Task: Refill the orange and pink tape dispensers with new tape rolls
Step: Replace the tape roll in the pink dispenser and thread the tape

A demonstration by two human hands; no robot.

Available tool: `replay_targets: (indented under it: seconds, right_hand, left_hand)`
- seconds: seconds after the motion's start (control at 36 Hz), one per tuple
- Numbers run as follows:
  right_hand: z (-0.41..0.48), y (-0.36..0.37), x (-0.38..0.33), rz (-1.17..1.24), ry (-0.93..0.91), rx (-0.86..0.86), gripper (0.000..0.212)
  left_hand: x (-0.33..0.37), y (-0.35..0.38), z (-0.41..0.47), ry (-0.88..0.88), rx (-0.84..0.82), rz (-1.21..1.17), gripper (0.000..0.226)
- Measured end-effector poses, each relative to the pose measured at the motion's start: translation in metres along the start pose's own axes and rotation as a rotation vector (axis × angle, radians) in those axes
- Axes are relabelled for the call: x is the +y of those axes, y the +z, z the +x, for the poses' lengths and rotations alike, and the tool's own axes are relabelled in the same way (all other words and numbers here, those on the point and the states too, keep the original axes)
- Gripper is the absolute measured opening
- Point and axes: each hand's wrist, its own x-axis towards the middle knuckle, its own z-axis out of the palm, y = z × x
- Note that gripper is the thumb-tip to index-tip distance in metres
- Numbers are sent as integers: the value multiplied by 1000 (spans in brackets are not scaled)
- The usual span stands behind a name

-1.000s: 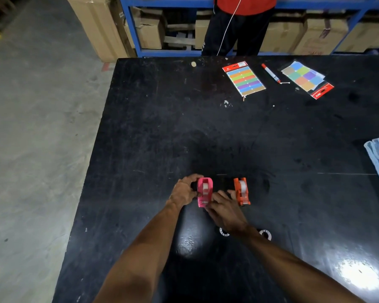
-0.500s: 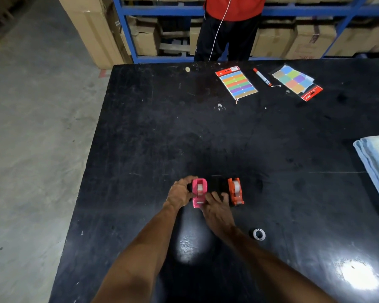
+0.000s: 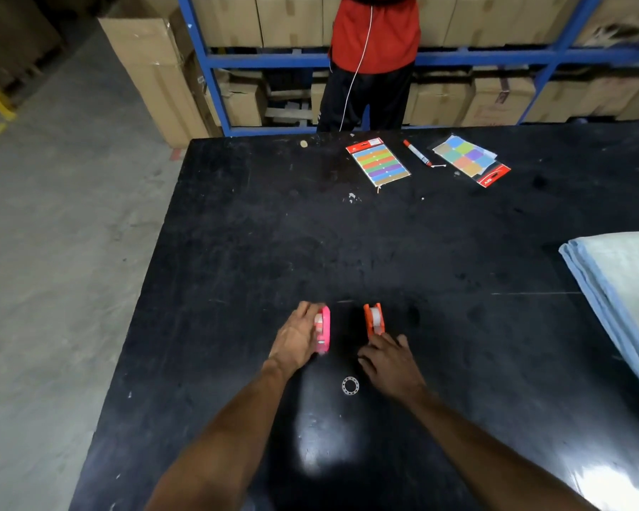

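Observation:
The pink tape dispenser [image 3: 324,329] stands on the black table [image 3: 439,260], a clear tape roll showing in it. My left hand [image 3: 296,335] wraps its left side and grips it. To its right the orange tape dispenser [image 3: 374,319] also carries a clear roll. My right hand [image 3: 389,359] rests flat on the table just below the orange one, fingers spread, fingertips close to its near end; whether they touch it I cannot tell. A small empty tape core ring [image 3: 350,385] lies between my wrists.
Two packs of coloured sticky labels [image 3: 379,162] [image 3: 471,159] and a red marker [image 3: 417,152] lie at the table's far edge. A folded blue cloth [image 3: 624,300] sits at the right edge. A person in red [image 3: 373,60] stands behind the table by blue shelving with cardboard boxes.
My right hand has left the pink dispenser and moved right, below the orange one. My left hand stays on the pink dispenser. The view has tilted up.

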Motion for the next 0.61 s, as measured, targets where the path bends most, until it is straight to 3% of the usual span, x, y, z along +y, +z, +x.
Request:
replay_targets:
  seconds: [0.08,0.14,0.28,0.36,0.47,0.61]
  right_hand:
    - [-17,-4,19,-9,78,-14,21]
    - [-30,-8,30,-24,124,-55,31]
    - [-68,-9,54,-69,264,-178,55]
    - [-88,-9,65,-2,295,-255,64]
    - [-98,-4,69,90,246,-415,70]
    - [-98,10,69,112,230,-437,73]
  left_hand:
    - [22,17,-20,88,24,7,36]
    - [32,32,-31,130,-33,30,28]
    - [46,74,-57,133,-312,155,56]
    - [51,90,-68,68,-389,222,66]
    - [55,102,-74,39,-285,226,51]
    - [61,104,-75,32,-123,220,56]
